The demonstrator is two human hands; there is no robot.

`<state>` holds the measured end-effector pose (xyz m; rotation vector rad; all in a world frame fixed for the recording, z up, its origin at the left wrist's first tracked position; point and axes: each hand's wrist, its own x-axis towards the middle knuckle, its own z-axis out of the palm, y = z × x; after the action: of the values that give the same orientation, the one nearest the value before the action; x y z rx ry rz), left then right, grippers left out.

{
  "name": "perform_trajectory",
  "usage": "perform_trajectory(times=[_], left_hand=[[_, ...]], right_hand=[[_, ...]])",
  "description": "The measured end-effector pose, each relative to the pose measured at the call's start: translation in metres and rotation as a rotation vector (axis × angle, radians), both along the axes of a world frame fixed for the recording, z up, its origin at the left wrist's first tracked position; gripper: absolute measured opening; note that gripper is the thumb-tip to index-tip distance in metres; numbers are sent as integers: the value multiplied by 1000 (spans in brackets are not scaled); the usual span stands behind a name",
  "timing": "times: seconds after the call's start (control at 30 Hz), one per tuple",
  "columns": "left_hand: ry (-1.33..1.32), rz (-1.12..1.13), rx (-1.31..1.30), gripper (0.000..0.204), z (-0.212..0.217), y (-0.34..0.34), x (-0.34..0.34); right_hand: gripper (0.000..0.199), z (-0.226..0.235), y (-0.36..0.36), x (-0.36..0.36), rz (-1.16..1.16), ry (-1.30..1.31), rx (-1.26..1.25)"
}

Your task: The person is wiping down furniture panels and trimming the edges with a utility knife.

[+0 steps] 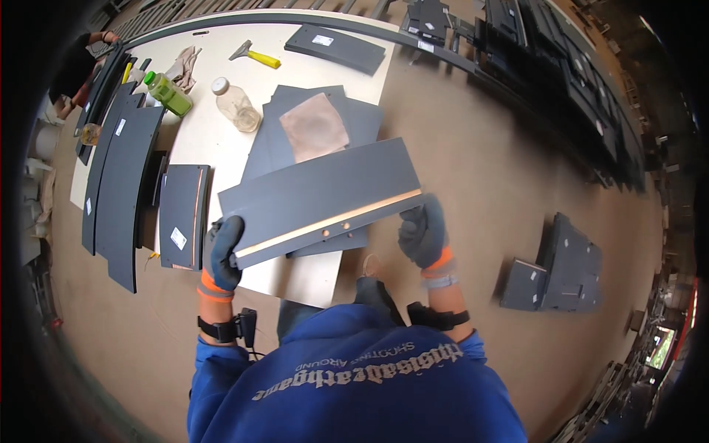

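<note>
The left hand (222,253), in a dark glove with an orange cuff, is closed on the left end of a long dark grey flat panel with a pale wooden edge strip (321,198). The right hand (422,235), gloved alike, is clamped on the panel's right end. The panel is held tilted above a light work table (214,140), over a stack of dark grey panels (269,144) topped by a brownish cloth (313,127). A clear plastic bottle (236,104) and a green bottle (168,93) lie farther off.
</note>
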<state>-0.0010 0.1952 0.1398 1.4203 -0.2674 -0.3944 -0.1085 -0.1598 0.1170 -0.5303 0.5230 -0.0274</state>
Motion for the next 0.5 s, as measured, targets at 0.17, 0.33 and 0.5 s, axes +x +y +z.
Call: perform_trajectory(times=[0.17, 0.33, 0.5], left_hand=[[-23, 179, 223, 26, -10, -56, -42], [312, 177, 70, 34, 66, -73, -60], [239, 303, 58, 33, 62, -34, -67]], right_hand=[[43, 16, -67, -15, 165, 68, -247], [40, -21, -84, -25, 310, -104, -187], [34, -19, -66, 4, 514, -327, -939]])
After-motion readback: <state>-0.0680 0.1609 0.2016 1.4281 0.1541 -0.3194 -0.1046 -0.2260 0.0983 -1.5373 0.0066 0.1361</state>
